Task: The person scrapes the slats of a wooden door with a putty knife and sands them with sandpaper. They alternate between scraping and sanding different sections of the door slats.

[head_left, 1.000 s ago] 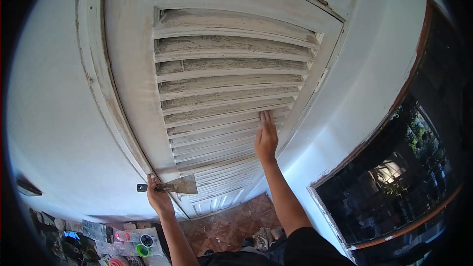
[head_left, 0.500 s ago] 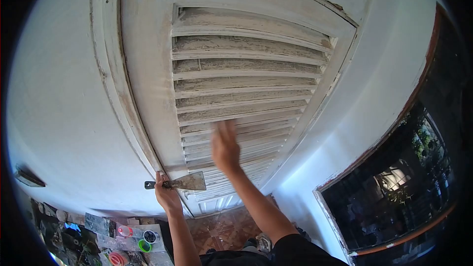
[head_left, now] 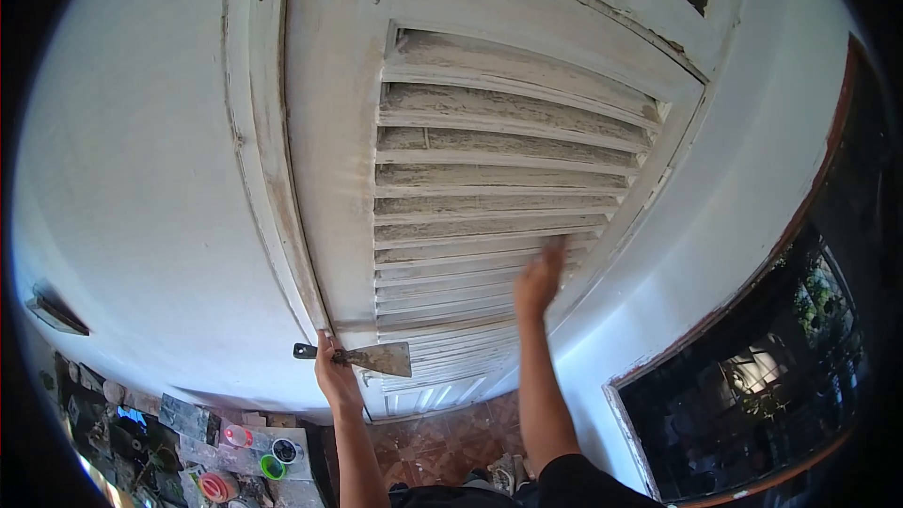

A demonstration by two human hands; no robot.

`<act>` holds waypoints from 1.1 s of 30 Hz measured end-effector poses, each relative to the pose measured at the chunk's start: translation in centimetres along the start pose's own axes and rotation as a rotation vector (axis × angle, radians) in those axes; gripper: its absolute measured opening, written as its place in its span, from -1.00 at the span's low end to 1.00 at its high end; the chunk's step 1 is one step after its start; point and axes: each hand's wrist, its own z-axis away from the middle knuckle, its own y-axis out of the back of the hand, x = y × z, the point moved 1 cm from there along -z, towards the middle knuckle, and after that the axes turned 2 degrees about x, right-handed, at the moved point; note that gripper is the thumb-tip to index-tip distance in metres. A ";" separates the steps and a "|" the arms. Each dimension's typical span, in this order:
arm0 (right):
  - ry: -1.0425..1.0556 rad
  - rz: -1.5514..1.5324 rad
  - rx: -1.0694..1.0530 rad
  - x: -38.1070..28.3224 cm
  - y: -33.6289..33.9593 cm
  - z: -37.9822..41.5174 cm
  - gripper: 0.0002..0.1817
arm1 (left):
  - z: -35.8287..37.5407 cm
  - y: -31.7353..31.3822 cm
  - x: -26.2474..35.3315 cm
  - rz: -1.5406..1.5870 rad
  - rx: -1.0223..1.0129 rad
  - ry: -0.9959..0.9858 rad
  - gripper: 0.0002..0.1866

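Observation:
My left hand (head_left: 335, 372) is wrapped round a putty knife (head_left: 381, 358), whose wide stained blade points right, beside the left edge of a louvered door (head_left: 334, 132). At the right part of the slats (head_left: 499, 207) is my right hand (head_left: 541, 280), its fingers blurred by motion. Whether that hand holds anything is not visible. The slats carry worn, patchy whitish paint, with dark gaps at the upper ones.
White walls (head_left: 141, 179) flank the door. A dark glass window (head_left: 752, 367) is at the right. Lower left, a cluttered surface holds a green container (head_left: 273, 468) and a red one (head_left: 218, 485). Tiled floor (head_left: 442, 437) lies below.
My right hand has swept rightward along the slats. My left hand still holds the putty knife near the door edge. The whole view has shifted slightly.

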 end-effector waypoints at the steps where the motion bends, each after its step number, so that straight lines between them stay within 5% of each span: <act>1: 0.001 -0.080 -0.039 -1.7 -2.1 1.7 -0.50 | 0.2 -0.4 0.0 0.001 0.013 0.004 -0.36; 4: 0.288 -0.221 -0.140 -11.2 -1.4 4.4 -0.57 | -0.1 -0.4 -1.2 -0.008 0.046 -0.009 -0.34; 6: 0.431 -0.256 -0.210 -14.9 0.0 4.7 -0.39 | -0.2 -0.8 -1.2 -0.019 0.070 -0.005 -0.34; 10: 0.511 -0.180 -0.262 -10.3 1.6 2.4 -0.35 | 0.9 -2.6 -0.8 -0.063 0.127 -0.029 -0.32; 14: 0.248 -0.016 -0.097 1.7 2.6 -0.2 -0.36 | 0.9 -1.7 -0.6 -0.088 0.109 -0.051 -0.38; 18: 0.087 0.106 -0.021 2.3 3.6 -1.5 -0.48 | 0.4 -0.1 0.2 -0.066 0.003 0.045 -0.37; 23: 0.210 -0.198 -0.096 -9.1 -0.9 3.1 -0.86 | 0.3 -0.5 0.3 -0.115 0.020 0.046 -0.36; 28: 0.525 -0.314 -0.191 -17.7 1.4 4.8 -0.55 | 0.2 -0.4 0.8 -0.019 0.019 0.086 -0.36; 31: 0.533 -0.286 -0.238 -10.9 1.9 2.9 -0.43 | 0.7 -0.2 0.8 -0.004 -0.023 0.017 -0.37; 33: 0.473 -0.153 -0.155 -5.3 2.8 1.1 -0.54 | 0.9 0.2 1.3 0.004 -0.068 0.018 -0.38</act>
